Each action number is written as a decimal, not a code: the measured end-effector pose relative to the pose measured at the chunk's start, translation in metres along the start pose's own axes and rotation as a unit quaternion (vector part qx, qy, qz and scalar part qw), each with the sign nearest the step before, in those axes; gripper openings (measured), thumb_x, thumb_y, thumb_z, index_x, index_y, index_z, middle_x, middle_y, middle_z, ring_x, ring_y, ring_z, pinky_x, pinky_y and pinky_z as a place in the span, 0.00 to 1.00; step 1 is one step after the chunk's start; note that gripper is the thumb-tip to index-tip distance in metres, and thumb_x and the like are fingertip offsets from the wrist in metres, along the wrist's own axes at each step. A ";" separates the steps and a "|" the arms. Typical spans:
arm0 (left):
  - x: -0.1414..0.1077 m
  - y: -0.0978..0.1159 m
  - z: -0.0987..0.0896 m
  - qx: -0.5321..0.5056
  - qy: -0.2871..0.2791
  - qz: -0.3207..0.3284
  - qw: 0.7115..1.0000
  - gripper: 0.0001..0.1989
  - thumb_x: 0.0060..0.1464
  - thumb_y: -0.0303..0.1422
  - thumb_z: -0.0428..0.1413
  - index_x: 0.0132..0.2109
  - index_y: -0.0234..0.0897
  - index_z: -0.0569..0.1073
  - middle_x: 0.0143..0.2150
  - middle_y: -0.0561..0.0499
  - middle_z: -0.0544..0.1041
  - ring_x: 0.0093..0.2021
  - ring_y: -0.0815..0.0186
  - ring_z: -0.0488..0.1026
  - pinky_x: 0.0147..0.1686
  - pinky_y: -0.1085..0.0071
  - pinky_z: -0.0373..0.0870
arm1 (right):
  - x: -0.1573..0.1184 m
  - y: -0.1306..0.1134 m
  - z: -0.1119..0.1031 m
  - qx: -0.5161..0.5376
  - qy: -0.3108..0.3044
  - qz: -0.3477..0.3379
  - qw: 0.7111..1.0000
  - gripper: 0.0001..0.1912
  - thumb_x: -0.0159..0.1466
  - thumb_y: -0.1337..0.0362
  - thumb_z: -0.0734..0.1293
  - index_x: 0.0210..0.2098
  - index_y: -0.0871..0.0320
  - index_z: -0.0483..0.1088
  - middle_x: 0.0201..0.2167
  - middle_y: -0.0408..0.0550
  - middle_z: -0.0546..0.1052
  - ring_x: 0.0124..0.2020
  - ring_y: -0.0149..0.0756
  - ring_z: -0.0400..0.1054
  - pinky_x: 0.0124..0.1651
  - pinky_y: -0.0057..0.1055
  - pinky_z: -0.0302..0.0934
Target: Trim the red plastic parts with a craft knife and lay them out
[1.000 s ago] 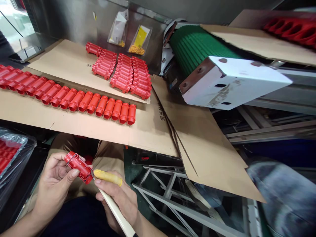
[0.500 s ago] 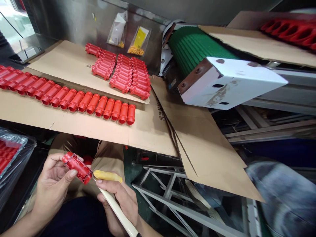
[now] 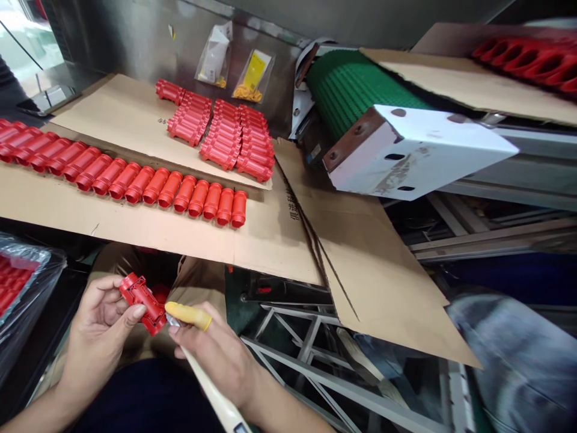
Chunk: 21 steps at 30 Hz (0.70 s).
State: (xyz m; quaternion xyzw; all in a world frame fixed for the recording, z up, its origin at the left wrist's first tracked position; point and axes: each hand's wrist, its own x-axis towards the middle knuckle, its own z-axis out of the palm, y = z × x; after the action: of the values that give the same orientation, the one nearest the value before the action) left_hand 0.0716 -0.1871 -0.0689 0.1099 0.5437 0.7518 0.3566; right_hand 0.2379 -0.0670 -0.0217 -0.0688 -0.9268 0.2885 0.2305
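My left hand [image 3: 97, 328] grips a red plastic tube-shaped part [image 3: 143, 302], held at a slant above my lap with its cut-out side partly facing me. Thumb and fingers close on it from the left. My right hand [image 3: 225, 355] is closed round a long cream-handled tool [image 3: 208, 385]; its metal tip is at the part's lower right end, mostly hidden by my fingers. Whether tip and part touch, I cannot tell. A yellow finger cot [image 3: 189, 314] covers my right index finger, which points at the part.
A row of red tubes [image 3: 157, 186] lines the cardboard [image 3: 270, 246]; more red parts [image 3: 220, 135] lie behind. Two small plastic bags [image 3: 255, 75] rest near the metal wall. A green conveyor belt [image 3: 356, 90] stands right, a plastic-lined bin [image 3: 27, 264] left, a metal frame [image 3: 311, 355] below.
My right hand has turned and moved slightly left and up, bringing the yellow-covered finger to the part's end. My left hand has rotated the red part a little.
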 end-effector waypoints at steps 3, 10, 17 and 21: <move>-0.002 0.001 0.001 0.017 -0.001 0.022 1.000 0.19 0.51 0.34 0.75 0.46 0.44 0.78 0.40 0.53 0.84 0.37 0.66 0.83 0.40 0.76 0.81 | -0.001 0.001 0.003 0.157 0.047 0.115 0.980 0.07 0.76 0.65 0.66 0.51 0.55 0.74 0.42 0.51 0.83 0.43 0.38 0.80 0.48 0.35 0.79; -0.002 -0.009 -0.007 0.109 -0.030 0.154 0.982 0.18 0.55 0.25 0.70 0.50 0.44 0.79 0.44 0.53 0.86 0.40 0.64 0.86 0.41 0.75 0.83 | 0.005 0.004 0.021 0.533 0.127 0.308 0.778 0.15 0.69 0.54 0.77 0.43 0.59 0.76 0.38 0.51 0.86 0.37 0.33 0.81 0.45 0.30 0.76; 0.001 -0.012 -0.007 0.075 -0.041 0.134 0.987 0.14 0.58 0.25 0.68 0.50 0.44 0.78 0.44 0.53 0.86 0.39 0.65 0.86 0.42 0.75 0.84 | -0.002 -0.005 0.017 0.734 -0.039 0.275 0.620 0.21 0.65 0.46 0.77 0.36 0.57 0.73 0.26 0.46 0.82 0.23 0.34 0.78 0.28 0.29 0.75; 0.004 -0.011 -0.010 0.011 -0.035 0.073 0.997 0.12 0.58 0.30 0.70 0.48 0.44 0.79 0.46 0.52 0.85 0.42 0.64 0.86 0.46 0.71 0.85 | -0.003 -0.007 0.003 0.399 0.032 0.166 0.901 0.10 0.73 0.56 0.72 0.45 0.56 0.78 0.41 0.54 0.86 0.42 0.41 0.83 0.46 0.38 0.79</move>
State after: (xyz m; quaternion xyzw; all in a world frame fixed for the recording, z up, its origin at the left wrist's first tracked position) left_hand 0.0680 -0.1900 -0.0832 0.1796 0.5292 0.7657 0.3185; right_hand 0.2394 -0.0748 -0.0210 -0.1332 -0.7015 0.6658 0.2166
